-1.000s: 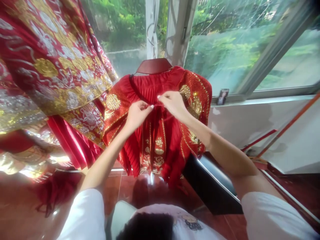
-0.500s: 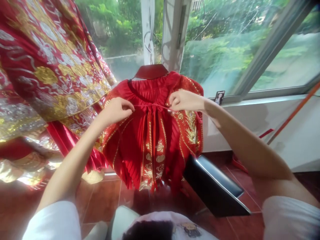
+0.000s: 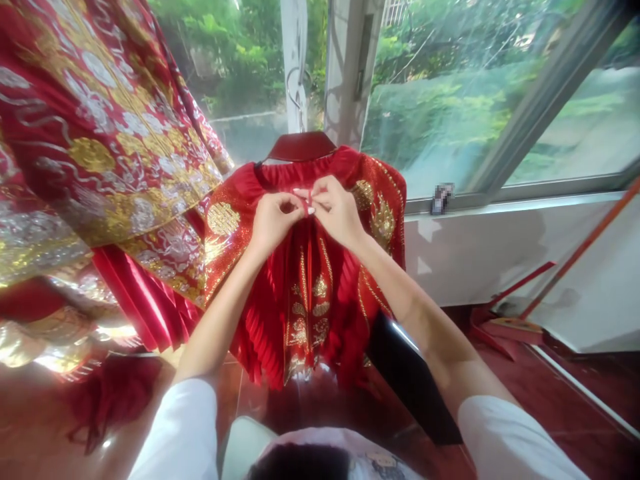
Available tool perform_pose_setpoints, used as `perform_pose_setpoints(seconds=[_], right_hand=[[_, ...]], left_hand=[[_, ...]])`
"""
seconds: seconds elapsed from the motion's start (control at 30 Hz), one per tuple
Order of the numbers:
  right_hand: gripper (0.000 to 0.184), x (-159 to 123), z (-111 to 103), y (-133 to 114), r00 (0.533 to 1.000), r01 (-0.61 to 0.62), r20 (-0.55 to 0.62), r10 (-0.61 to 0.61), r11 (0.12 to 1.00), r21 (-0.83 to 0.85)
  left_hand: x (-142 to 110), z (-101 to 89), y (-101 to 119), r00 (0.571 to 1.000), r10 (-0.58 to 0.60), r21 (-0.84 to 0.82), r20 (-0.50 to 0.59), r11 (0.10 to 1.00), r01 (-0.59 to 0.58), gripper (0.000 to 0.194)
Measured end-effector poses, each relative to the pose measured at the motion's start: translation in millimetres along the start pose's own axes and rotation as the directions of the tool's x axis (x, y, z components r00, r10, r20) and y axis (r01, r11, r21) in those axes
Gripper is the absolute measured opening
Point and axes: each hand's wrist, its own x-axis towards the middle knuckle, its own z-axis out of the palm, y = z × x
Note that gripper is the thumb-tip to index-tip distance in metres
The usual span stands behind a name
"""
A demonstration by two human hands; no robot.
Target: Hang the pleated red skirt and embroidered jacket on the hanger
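A red pleated skirt (image 3: 270,293) with gold-embroidered panels hangs before me on a hanger (image 3: 296,93) with a dark red top piece. At its gathered waist, my left hand (image 3: 275,220) and my right hand (image 3: 337,210) meet, fingertips almost touching. Both are closed in a pinch on a thin red drawstring (image 3: 309,198), a short part of which shows between the fingers. How the string is looped there is mostly hidden by my fingers.
At left hangs a large red garment (image 3: 115,140) with gold and silver embroidery. Windows (image 3: 465,107) fill the back, with a small card-like picture (image 3: 442,199) on the sill. A black panel (image 3: 410,380) stands low at right, near a red dustpan-like object (image 3: 495,333).
My hands have come inward from either side of the waist, where they held the string stretched out, to its middle. The skirt's side panels now lie more spread.
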Motion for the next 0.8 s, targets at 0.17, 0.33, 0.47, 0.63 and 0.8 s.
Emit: perform_pose_setpoints(seconds=[0.17,0.33,0.47,0.63,0.8], right_hand=[[0.026,-6.0,-4.5,1.8,0.982,0.174,0.128,-0.14,0.936,-0.305],[0.035,-5.6,-9.4,7.9,0.964,0.248,0.193,-0.185,0.889,-0.385],[0.033,-6.2,-1.4,10.4,0.964,0.265,0.112,-0.24,0.865,-0.425],[0.033,-5.9,1.1,14.7,0.988,0.085,-0.064,-0.14,0.842,-0.532],[0.02,-4.6,-6.7,21.2,0.991,0.017,-0.099,-0.096,0.798,-0.602]], left_hand=[[-5.6,3.2,-9.1,0.998,0.062,0.001,0.001,0.998,-0.062,0.007],[-12.6,6.8,-13.7,0.992,0.124,0.123,0.02,0.985,-0.125,0.01],[-13.4,8.3,-16.1,0.969,0.245,0.238,-0.012,0.942,-0.236,0.008],[-10.9,-3.4,-13.1,0.977,0.21,0.45,0.027,0.87,-0.2,0.012],[-12.5,-10.5,-12.6,0.99,0.132,0.527,-0.044,0.845,-0.089,0.02]])
